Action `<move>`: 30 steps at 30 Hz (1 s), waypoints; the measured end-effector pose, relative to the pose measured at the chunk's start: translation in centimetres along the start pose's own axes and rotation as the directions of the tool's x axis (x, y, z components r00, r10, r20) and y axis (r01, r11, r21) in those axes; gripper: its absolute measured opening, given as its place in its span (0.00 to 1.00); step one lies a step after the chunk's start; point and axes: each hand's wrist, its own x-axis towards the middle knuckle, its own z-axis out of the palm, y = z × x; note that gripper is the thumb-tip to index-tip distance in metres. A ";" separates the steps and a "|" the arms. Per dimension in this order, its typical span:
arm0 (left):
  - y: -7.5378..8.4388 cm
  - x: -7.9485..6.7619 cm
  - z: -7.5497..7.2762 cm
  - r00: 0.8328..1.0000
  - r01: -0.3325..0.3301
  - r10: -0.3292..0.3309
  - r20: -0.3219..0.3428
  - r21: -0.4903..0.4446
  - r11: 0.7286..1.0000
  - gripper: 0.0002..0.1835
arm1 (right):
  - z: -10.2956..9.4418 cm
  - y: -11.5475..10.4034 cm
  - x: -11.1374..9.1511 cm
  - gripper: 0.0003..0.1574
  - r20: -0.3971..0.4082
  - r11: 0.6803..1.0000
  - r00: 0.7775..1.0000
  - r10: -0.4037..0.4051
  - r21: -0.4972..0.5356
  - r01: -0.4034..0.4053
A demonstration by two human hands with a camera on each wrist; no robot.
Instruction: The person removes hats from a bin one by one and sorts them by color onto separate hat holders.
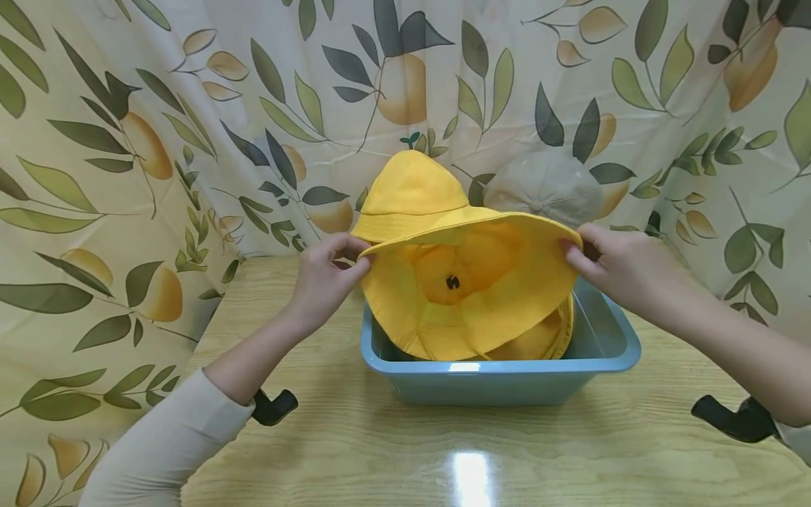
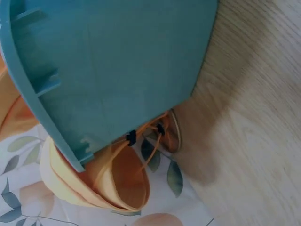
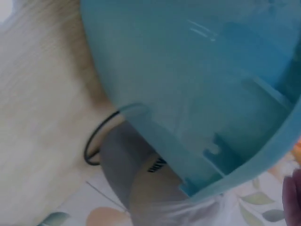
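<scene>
Head view, largest first. Leaf-and-fruit curtain (image 1: 190, 84): backdrop behind the surface's far edge. Wood-grain surface (image 1: 317, 451): carries the rest. Blue plastic basin (image 1: 481, 389): toward the far edge, midway between the sides, apparently as a container for headwear. Yellow wide-brimmed hat (image 1: 437, 327): over the basin, lower brim dipping inside, hollow facing the wearer of the camera; held at opposite brim edges, presumably to spread it and keep it level. Yellow bucket hat (image 1: 415, 186): upright behind the basin, near the far edge. Pale grey baseball cap (image 1: 545, 186): right of it. Further yellow fabric piece (image 1: 538, 339): in the basin, mostly covered. Left hand (image 1: 326, 271) and right hand (image 1: 617, 264): each pinching the brim between thumb and fingers. Black cord toggle (image 1: 453, 282): within the held hat's hollow.
</scene>
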 end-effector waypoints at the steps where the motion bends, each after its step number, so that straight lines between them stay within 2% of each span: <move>1: -0.1 0.0 0.0 1.000 -0.012 0.012 -0.010 -0.001 1.000 0.03 | 0.4 0.2 -0.1 0.21 0.027 0.999 0.999 -0.038 0.015 0.037; 3: -0.3 -0.1 0.1 0.999 -0.039 0.039 -0.025 -0.003 0.999 0.04 | 0.9 0.6 -0.4 0.21 0.069 0.993 0.991 -0.115 0.046 0.112; 5: -0.5 -0.2 0.1 0.998 -0.060 0.060 -0.035 -0.006 0.998 0.05 | 1.2 0.9 -0.6 0.16 0.106 0.987 0.984 -0.146 0.081 0.137; 6: -0.6 -0.2 0.0 0.997 -0.072 0.072 -0.040 -0.004 0.997 0.05 | 1.2 0.9 -0.8 0.11 0.116 0.987 0.983 -0.141 0.091 0.130; 7: -0.7 -0.3 0.0 0.996 -0.084 0.084 -0.043 -0.001 0.996 0.05 | 1.2 1.0 -1.0 0.12 0.122 0.989 0.984 -0.130 0.093 0.119; 9: -0.9 -0.4 -0.2 0.993 -0.106 0.106 -0.049 -0.001 0.994 0.06 | 1.0 1.1 -1.2 0.21 0.118 0.992 0.988 -0.099 0.086 0.089; 10: -1.0 -0.5 -0.4 0.991 -0.121 0.121 -0.052 0.009 0.993 0.06 | 0.8 1.2 -1.3 0.21 0.111 0.994 0.990 -0.083 0.079 0.075; 14: -1.4 -0.6 -0.8 0.976 -0.202 0.209 -0.065 0.091 0.975 0.08 | 0.2 1.4 -1.4 0.22 0.035 0.995 0.996 -0.086 0.057 0.084; 15: -1.5 -0.6 -0.9 0.971 -0.219 0.227 -0.069 0.104 0.970 0.08 | 0.0 1.4 -1.4 0.15 0.012 0.994 0.996 -0.092 0.053 0.091; 17: -1.6 -0.7 -1.1 0.965 -0.238 0.248 -0.081 0.116 0.964 0.08 | -0.4 1.1 -1.3 0.10 -0.036 0.993 0.994 -0.103 0.045 0.105; 18: -1.5 -0.6 -1.2 0.965 -0.237 0.247 -0.089 0.109 0.965 0.09 | -0.5 1.0 -1.2 0.12 -0.060 0.993 0.992 -0.112 0.040 0.114; 21: -1.1 -0.4 -1.4 0.966 -0.224 0.230 -0.115 0.060 0.973 0.09 | -1.1 0.5 -0.9 0.33 -0.132 0.991 0.982 -0.132 -0.011 0.132; 22: -1.0 -0.3 -1.4 0.967 -0.217 0.222 -0.124 0.051 0.975 0.08 | -1.2 0.3 -0.7 0.35 -0.153 0.991 0.979 -0.135 -0.025 0.132; 23: -0.8 -0.2 -1.5 0.968 -0.209 0.213 -0.131 0.042 0.977 0.08 | -1.4 0.2 -0.5 0.42 -0.178 0.989 0.974 -0.144 -0.046 0.138; 27: -0.2 0.2 -1.9 0.969 -0.185 0.189 -0.158 0.040 0.982 0.06 | -1.9 -0.3 0.3 0.42 -0.246 0.991 0.960 -0.135 -0.051 0.126; 30: 0.2 0.4 -2.3 0.960 -0.212 0.219 -0.177 0.059 0.975 0.06 | -2.1 -0.6 0.9 0.42 -0.297 0.995 0.950 -0.102 -0.021 0.101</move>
